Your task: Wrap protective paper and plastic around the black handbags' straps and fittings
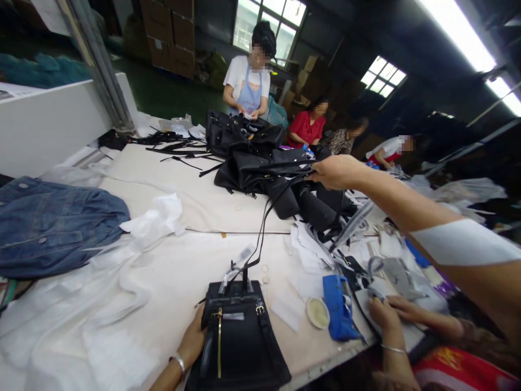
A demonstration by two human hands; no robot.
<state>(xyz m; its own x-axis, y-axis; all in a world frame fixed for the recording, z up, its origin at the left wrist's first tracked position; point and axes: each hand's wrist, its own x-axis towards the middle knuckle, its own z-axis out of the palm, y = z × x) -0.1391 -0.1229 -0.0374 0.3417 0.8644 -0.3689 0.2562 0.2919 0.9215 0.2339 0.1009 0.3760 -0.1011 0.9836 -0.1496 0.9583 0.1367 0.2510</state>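
Note:
A small black backpack (240, 339) with a gold zipper and buckles lies on the near edge of the table. My left hand (192, 339), with a bracelet at the wrist, grips its left side; some of the fingers are hidden by the bag. Out over the table stretches my right arm, a white band around it. My right hand (336, 171) is closed on thin black straps (264, 222), which run down to the top of the backpack. Behind that hand is a pile of black bags (260, 168).
White wrapping sheets (134, 288) and a denim garment (61, 225) lie at left. A round dish (317, 313) and a blue pouch (337, 309) sit right of the backpack. A co-worker's hands (385, 315) work close by at right. Several people stand or sit beyond.

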